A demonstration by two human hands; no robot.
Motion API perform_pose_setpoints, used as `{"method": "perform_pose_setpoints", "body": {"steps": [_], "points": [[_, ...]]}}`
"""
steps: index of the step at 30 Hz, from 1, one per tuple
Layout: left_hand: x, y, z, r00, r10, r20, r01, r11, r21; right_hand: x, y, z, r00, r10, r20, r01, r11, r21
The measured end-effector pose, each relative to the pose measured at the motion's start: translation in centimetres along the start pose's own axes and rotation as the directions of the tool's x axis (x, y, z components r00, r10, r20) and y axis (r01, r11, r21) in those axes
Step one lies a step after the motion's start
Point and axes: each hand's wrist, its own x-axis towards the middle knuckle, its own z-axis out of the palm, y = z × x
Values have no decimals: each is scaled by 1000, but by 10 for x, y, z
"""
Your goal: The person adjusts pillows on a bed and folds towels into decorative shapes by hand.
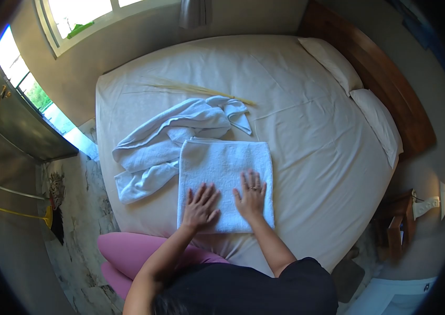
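Observation:
A white towel (226, 160), folded into a neat rectangle, lies on the bed in front of me. Both palms rest flat on its near half. My left hand (200, 207) is toward its left edge with the fingers spread. On the right part of the towel lies my right hand (251, 195), fingers stretched out and a ring on one of them. Neither hand grips anything. Just beyond and to the left, a second white towel (151, 142) lies loose and crumpled, touching the folded one.
A thin bundle of straw-like sticks (201, 89) lies behind the crumpled towel. Two pillows (332, 63) lean by the wooden headboard (374, 63). The bed sheet (317, 157) is slightly wrinkled. A broom (53, 223) stands at the left wall, and a nightstand (398, 226) at the right.

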Motion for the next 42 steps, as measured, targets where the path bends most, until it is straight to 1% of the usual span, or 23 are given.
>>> {"method": "perform_pose_setpoints", "body": {"steps": [1, 2, 5, 6, 9, 10, 11, 13, 14, 17, 18, 21, 24, 25, 26, 27, 29, 30, 33, 34, 37, 38, 42], "points": [[-2, 0, -6, 998, -57, -16, 57, 998, 16, -4, 9, -1, 997, 69, -43, -69, 998, -5], [-4, -1, -6, 994, -106, -38, 109, 991, 75, -8, 16, -3, 994, 108, -34, -111, 989, -103], [-13, -11, 0, 965, -247, -87, 254, 964, 80, -18, 28, -7, 965, 261, -15, -259, 952, -163], [-18, -17, 0, 962, -242, -122, 249, 967, 44, -20, 32, -4, 967, 221, -126, -240, 957, -163], [-37, -30, 4, 902, -382, -202, 288, 880, -378, -23, 41, 0, 927, 323, -188, -287, 937, 198], [-43, -33, 4, 875, -373, -309, 241, 888, -392, -24, 46, 2, 913, 305, -269, -262, 947, 186], [-48, -37, 12, 850, -434, -297, 225, 810, -542, -25, 53, 5, 896, 373, -242, -308, 913, 267], [-55, -40, 16, 799, -549, -245, 166, 593, -788, -25, 67, 12, 855, 494, -160, -393, 817, 422], [-60, -39, 6, 821, -567, -57, 272, 478, -835, -25, 75, 14, 869, 474, -144, -367, 810, 457], [-65, -44, 26, 840, -542, 3, 278, 425, -862, -19, 60, -22, 863, 473, 178, -471, 627, 620], [-66, -46, 29, 847, -531, 23, 286, 418, -862, -20, 70, -16, 882, 417, 220, -440, 561, 701], [-68, -34, -25, 837, -469, 283, 431, 246, -868, -30, 87, -22, 907, 300, 297, -410, 457, 790], [-88, -43, -30, 779, -442, 444, 460, -78, -884, -51, 109, -14, 889, 286, 357, -448, 385, 807], [-95, -59, -22, 819, -461, 342, 448, 142, -882, -59, 120, -12, 883, 277, 378, -462, 375, 804], [-104, -83, -8, 857, -457, 238, 421, 356, -834, -67, 152, 3, 920, 256, 295, -390, 549, 739], [-109, -94, 1, 892, -429, 142, 382, 551, -742, -67, 149, -9, 963, 184, 199, -268, 748, 607], [-101, -89, -24, 942, -322, -97, 278, 908, -314, -73, 124, -58, 997, -24, 76, 7, 977, 214], [-94, -88, -34, 958, -215, -187, 211, 977, -42, -74, 125, -58, 989, -123, 87, 109, 983, 146], [-74, -87, -39, 989, -142, -47, 138, 988, -73, -67, 120, -52, 935, -352, -39, 354, 930, 99], [-67, -90, -29, 991, -123, -50, 123, 992, 3, -62, 117, -48, 922, -378, -80, 386, 914, 126], [-52, -100, -11, 977, 127, -168, -91, 974, 209, -45, 118, -36, 862, -504, -50, 503, 864, -19], [-53, -104, -10, 985, 172, 8, -168, 949, 267, -44, 118, -34, 854, -521, -9, 520, 853, -35], [-48, -102, -18, 953, 296, 66, -302, 945, 128, -29, 116, -31, 763, -644, 57, 646, 762, -40]]}}
